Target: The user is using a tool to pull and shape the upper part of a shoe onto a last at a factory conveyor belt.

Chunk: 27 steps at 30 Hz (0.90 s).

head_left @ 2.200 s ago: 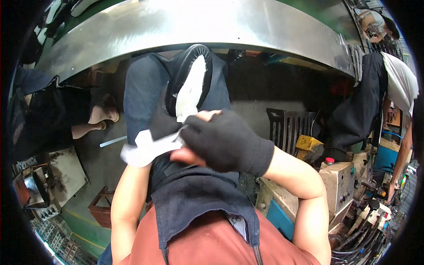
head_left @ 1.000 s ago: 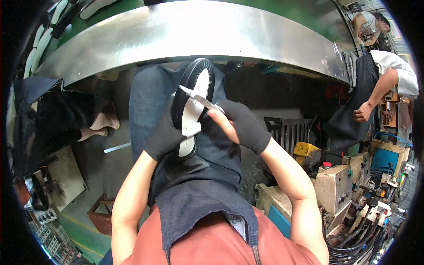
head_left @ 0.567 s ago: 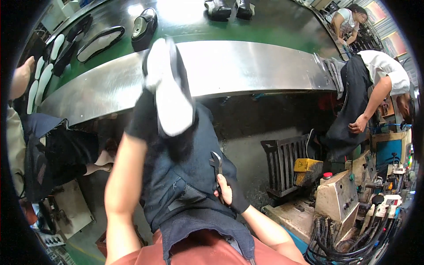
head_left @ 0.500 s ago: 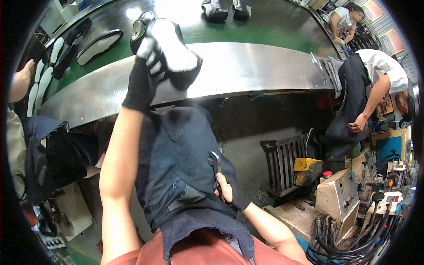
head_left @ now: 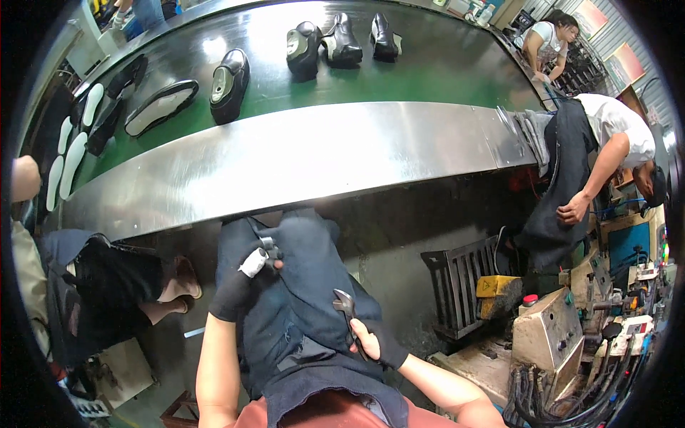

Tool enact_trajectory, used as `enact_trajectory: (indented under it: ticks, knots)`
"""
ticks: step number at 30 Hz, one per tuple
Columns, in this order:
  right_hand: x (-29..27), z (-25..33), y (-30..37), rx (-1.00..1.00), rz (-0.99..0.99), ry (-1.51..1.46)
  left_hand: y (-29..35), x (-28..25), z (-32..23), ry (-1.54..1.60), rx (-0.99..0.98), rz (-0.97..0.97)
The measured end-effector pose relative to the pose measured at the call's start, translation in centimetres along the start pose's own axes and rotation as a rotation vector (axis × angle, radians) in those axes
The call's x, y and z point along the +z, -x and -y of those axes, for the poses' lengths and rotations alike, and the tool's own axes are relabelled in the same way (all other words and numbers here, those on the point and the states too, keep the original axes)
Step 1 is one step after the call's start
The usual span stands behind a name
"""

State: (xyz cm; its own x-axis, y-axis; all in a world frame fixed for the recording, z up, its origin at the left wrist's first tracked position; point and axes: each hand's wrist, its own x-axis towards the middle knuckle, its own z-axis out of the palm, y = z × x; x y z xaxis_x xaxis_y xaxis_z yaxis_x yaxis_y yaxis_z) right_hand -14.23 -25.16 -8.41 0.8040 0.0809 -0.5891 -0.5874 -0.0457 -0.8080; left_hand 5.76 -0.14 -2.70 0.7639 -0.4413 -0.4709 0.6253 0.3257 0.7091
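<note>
My right hand (head_left: pixel 376 342), in a dark fingerless glove, is closed around an adjustable wrench (head_left: pixel 345 304) with its jaw end pointing up and away over my lap. My left hand (head_left: pixel 246 279), also gloved and with white tape on its fingers, hovers over my dark apron (head_left: pixel 292 250) below the bench edge. Its fingers are loosely bent and apart, with nothing seen in them. On the green belt (head_left: pixel 335 87) beyond stand several black shoes, among them one shoe (head_left: pixel 303 50) left of a pair and another shoe (head_left: pixel 230 87) nearer the metal edge.
A shiny metal ledge (head_left: pixel 307 153) runs along the belt's near side. Shoe uppers and white insoles (head_left: pixel 73 164) lie at the far left beside a seated person. On the right, a person (head_left: pixel 606 150) bends near a control box (head_left: pixel 546 332), a yellow pedal (head_left: pixel 496 294) and black hoses.
My left hand has let go of the white-soled shoe, which now stands on the belt, and has drawn back to my lap. My right hand still grips the wrench.
</note>
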Motion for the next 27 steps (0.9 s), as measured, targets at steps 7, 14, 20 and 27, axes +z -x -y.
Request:
enact_trajectory:
  ticks: [7, 14, 20, 27]
  knots:
    - [0.9, 1.2, -7.1, 0.255, -0.137, 0.017, -11.9, -2.7, -8.4, -0.590, 0.557, -0.306]
    - [-0.1, 7.5, -14.4, 0.271, 0.007, 0.246, -28.0, -4.3, -21.2, -0.801, 0.656, -0.662]
    - [-1.1, 13.7, -16.5, 0.323, 0.079, 0.196, -29.5, -14.3, -26.1, -0.459, 0.347, -0.395]
    - [-0.6, 11.5, -16.5, 0.463, 0.108, 0.172, -30.5, -7.8, -23.8, -1.329, 0.888, -0.781]
